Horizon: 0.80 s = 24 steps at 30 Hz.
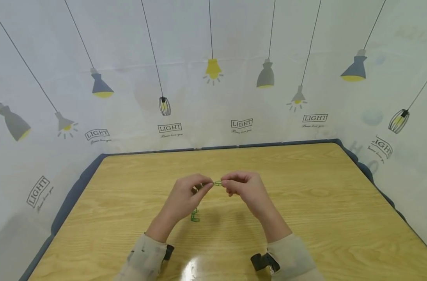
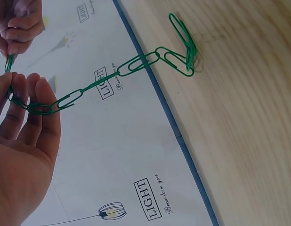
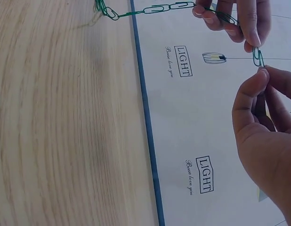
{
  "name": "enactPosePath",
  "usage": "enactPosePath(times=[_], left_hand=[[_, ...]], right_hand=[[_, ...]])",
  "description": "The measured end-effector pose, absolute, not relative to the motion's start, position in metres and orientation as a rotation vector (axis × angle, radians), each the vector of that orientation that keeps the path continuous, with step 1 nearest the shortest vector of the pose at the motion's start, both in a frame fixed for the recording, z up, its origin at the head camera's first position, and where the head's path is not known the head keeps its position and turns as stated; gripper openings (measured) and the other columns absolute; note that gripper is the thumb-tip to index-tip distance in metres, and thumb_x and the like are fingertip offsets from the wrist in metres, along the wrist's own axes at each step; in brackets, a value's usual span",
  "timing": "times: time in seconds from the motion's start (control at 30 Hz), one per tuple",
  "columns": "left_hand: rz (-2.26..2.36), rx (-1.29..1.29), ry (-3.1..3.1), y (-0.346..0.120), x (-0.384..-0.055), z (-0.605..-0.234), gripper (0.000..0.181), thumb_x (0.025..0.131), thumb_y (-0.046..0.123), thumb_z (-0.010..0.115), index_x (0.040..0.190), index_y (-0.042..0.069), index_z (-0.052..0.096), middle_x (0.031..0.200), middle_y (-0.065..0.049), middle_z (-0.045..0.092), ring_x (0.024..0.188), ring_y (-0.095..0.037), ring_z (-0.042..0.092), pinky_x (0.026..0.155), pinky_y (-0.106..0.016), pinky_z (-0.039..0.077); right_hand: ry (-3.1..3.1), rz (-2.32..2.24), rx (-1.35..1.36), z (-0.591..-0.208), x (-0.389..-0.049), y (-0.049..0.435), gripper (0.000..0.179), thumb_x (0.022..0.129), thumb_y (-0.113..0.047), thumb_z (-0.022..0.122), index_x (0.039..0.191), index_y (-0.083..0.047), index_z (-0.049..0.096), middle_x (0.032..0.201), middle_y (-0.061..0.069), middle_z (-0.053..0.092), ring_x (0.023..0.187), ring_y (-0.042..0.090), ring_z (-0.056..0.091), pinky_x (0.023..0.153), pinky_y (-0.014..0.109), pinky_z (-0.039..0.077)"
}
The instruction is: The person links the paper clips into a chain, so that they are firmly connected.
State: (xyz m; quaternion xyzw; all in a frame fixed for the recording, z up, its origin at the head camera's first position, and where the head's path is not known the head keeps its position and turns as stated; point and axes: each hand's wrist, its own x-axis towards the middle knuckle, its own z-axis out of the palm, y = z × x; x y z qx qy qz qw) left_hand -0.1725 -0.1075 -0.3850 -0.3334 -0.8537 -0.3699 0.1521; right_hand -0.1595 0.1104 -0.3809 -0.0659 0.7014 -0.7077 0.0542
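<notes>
A chain of several linked green paper clips [image 2: 138, 63] hangs from my left hand [image 1: 184, 196]; its lower end rests on the wooden table. In the head view most of this chain is hidden behind the left hand, with only its lower clips [image 1: 195, 215] showing. Thumb and fingertips of the left hand pinch the chain's upper end. Facing it, my right hand [image 1: 246, 190] pinches a green paper clip [image 3: 257, 56] that spans the small gap between both hands. Whether that clip is hooked into the chain I cannot tell.
The wooden table [image 1: 322, 203] has a dark blue edge strip [image 1: 220, 147] along its back and sides. Behind it hangs a white sheet [image 1: 129, 58] printed with lamps and LIGHT labels. A black wrist strap [image 1: 266, 262] sits at the right cuff.
</notes>
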Motion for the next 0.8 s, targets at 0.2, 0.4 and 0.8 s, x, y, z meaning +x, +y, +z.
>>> enactPosePath(times=[0.2, 0.4, 0.8], left_hand=[[-1.043, -0.942, -2.431, -0.107, -0.173, -0.384, 0.012, 0.097, 0.023, 0.063, 0.102, 0.019, 0.073, 0.092, 0.008, 0.071, 0.071, 0.000, 0.059, 0.062, -0.017, 0.053], [-1.024, -0.949, -2.451, -0.105, -0.173, -0.385, 0.011, 0.096, 0.024, 0.064, 0.101, 0.021, 0.073, 0.091, 0.009, 0.071, 0.071, 0.001, 0.059, 0.062, -0.017, 0.053], [-1.163, -0.965, -2.450, -0.102, -0.176, -0.387, 0.013, 0.094, 0.018, 0.066, 0.104, 0.017, 0.076, 0.089, 0.004, 0.073, 0.067, 0.001, 0.061, 0.060, -0.018, 0.055]], right_hand=[[2.167, -2.116, -0.158, -0.382, -0.158, 0.117, 0.020, 0.094, -0.020, 0.068, 0.107, -0.006, 0.072, 0.100, 0.013, 0.067, 0.083, 0.027, 0.062, 0.081, 0.034, 0.056], [2.379, -1.933, -0.105, -0.377, -0.155, 0.117, 0.018, 0.098, -0.014, 0.060, 0.112, -0.010, 0.071, 0.106, 0.011, 0.068, 0.089, 0.029, 0.062, 0.077, 0.032, 0.055], [2.644, -1.719, 0.051, -0.379, -0.156, 0.133, 0.018, 0.101, -0.020, 0.056, 0.109, -0.008, 0.067, 0.105, 0.010, 0.064, 0.091, 0.020, 0.055, 0.078, 0.029, 0.048]])
